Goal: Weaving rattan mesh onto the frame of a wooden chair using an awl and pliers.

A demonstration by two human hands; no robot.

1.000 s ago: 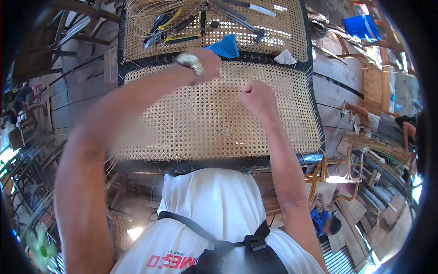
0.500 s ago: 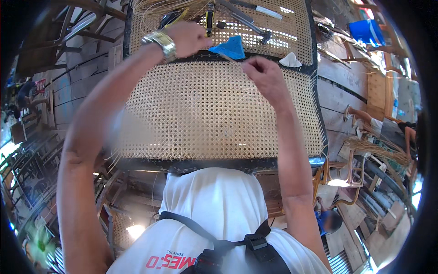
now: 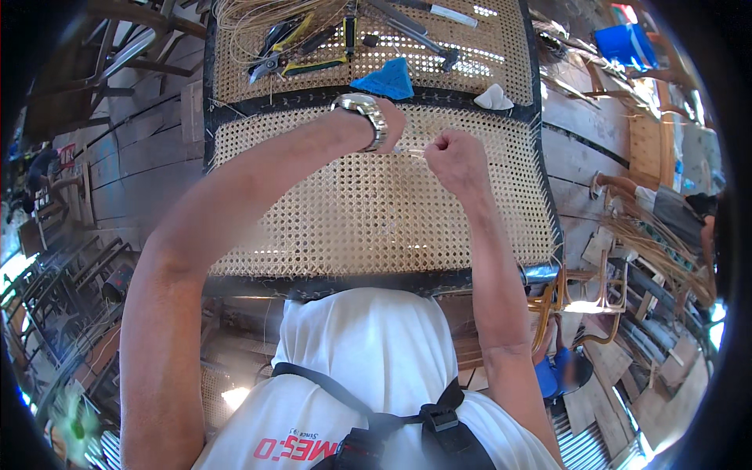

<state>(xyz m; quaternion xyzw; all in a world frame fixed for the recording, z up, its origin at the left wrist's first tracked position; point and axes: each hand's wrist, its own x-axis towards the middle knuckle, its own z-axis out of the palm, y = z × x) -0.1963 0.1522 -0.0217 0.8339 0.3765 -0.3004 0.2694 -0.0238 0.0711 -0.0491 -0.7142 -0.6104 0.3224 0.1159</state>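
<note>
Over the woven cane panel, both hands' grips, left hand and right hand, pinch 1 cane strand

Both forearms reached forward; the left hand bent inward at the wrist, the right hand fisted, fingers curled.

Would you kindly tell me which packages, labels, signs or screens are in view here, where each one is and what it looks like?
Small red sign: far left, on the dark plank wall; a rectangle, too small to make out further.
Packages and screens: none visible.
</note>
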